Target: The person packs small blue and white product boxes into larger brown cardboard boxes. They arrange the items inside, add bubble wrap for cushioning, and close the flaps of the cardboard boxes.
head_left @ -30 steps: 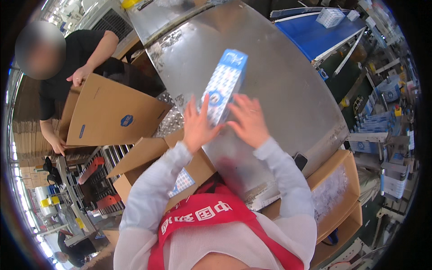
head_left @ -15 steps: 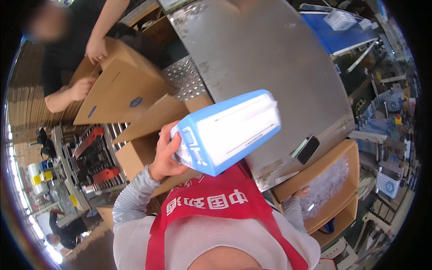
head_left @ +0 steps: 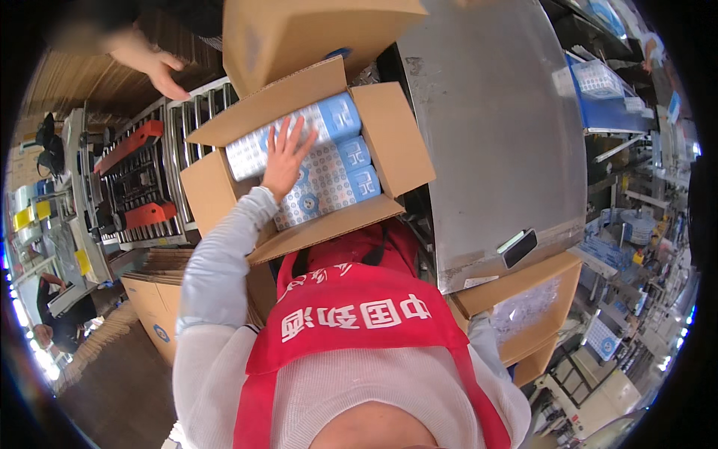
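My left hand point(head_left: 286, 159) lies with fingers spread on a blue-and-white patterned box point(head_left: 338, 118). That box sits at the far side inside an open cardboard carton point(head_left: 404, 142), whose flaps stand outward. Beside it in the same carton are more blue-and-white boxes point(head_left: 321, 183), packed close together. On my right, the sleeve of my right arm point(head_left: 482, 334) reaches down to a second open carton point(head_left: 516, 333). Clear crinkled plastic point(head_left: 526, 308) fills part of this carton. My right hand is hidden from sight there.
A grey metal table point(head_left: 493, 142) stands ahead to the right, with a phone point(head_left: 519, 249) near its near edge. Another large carton point(head_left: 314, 37) stands beyond the packed one. At the far left are a co-worker's hand point(head_left: 161, 67) and a roller conveyor point(head_left: 183, 123).
The blue-and-white box I held up in my left hand is now down in the carton, and my fingers have spread. The co-worker's carton has moved farther off; my right hand has gone out of sight.
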The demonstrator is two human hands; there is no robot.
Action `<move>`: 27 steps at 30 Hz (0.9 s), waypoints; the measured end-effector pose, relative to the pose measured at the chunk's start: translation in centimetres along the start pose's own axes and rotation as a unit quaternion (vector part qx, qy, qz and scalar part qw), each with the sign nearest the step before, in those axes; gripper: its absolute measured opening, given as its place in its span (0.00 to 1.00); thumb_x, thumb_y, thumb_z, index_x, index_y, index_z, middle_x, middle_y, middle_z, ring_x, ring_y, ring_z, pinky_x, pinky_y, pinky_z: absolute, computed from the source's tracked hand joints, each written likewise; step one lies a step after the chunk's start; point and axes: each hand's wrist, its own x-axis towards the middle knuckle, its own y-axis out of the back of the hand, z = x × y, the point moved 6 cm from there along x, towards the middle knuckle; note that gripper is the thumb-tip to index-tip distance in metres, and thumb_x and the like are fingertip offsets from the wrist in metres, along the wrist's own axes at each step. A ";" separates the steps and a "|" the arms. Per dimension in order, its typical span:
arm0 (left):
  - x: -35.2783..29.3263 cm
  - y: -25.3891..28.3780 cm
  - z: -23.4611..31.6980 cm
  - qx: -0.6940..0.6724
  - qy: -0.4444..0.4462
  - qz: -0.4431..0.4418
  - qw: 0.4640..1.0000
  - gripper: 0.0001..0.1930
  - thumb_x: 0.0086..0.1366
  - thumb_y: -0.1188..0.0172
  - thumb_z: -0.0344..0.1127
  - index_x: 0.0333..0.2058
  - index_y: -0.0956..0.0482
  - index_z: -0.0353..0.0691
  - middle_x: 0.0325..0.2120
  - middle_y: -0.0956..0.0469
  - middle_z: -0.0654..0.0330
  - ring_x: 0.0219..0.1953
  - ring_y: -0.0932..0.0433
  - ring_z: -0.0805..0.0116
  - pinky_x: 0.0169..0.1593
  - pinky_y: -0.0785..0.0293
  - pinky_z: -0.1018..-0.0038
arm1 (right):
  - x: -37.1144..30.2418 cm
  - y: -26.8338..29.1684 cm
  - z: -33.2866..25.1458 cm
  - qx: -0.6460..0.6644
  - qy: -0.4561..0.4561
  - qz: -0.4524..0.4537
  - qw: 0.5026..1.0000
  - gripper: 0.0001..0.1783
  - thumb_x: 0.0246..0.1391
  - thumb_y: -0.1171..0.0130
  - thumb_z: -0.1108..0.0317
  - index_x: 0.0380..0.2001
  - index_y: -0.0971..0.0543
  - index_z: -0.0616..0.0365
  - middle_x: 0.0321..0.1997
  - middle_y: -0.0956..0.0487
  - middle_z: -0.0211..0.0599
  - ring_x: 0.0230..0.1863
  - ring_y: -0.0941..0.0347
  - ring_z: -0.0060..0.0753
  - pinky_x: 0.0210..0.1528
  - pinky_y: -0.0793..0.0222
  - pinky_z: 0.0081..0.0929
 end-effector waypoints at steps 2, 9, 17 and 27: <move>-2.8 -3.8 -1.5 0.048 -0.003 -0.107 0.993 0.47 0.51 0.38 0.25 0.69 0.49 0.55 0.71 0.60 0.52 0.72 0.62 0.43 0.68 0.59 0.42 | 0.3 1.2 -1.2 -0.013 0.017 0.008 1.000 0.21 0.48 0.38 0.62 0.43 0.28 0.62 0.46 0.26 0.50 0.49 0.29 0.50 0.52 0.33 0.39; -1.4 -14.2 -2.4 -0.031 0.073 -0.412 0.908 0.77 0.30 0.31 0.77 0.70 0.73 0.55 0.71 0.79 0.55 0.71 0.82 0.47 0.63 0.69 0.29 | -3.5 1.6 -1.2 -0.007 0.029 0.040 0.999 0.18 0.45 0.37 0.66 0.39 0.27 0.60 0.40 0.24 0.48 0.45 0.27 0.50 0.48 0.30 0.39; -7.1 -16.0 -3.4 -0.030 0.026 -0.310 0.950 0.67 0.42 0.30 0.66 0.71 0.67 0.49 0.72 0.73 0.51 0.72 0.77 0.43 0.63 0.59 0.31 | -4.6 -0.4 -2.9 0.069 0.020 0.093 0.993 0.16 0.41 0.36 0.70 0.35 0.27 0.58 0.34 0.22 0.46 0.40 0.24 0.49 0.44 0.27 0.38; -8.9 -23.8 -6.8 0.058 -0.107 -0.245 0.962 0.35 0.69 0.58 0.41 0.70 0.61 0.50 0.72 0.64 0.51 0.72 0.61 0.42 0.55 0.30 0.43 | -5.1 -2.4 7.2 0.690 -0.269 0.077 0.668 0.14 0.54 0.39 0.72 0.44 0.27 0.59 0.40 0.23 0.40 0.47 0.23 0.48 0.44 0.21 0.55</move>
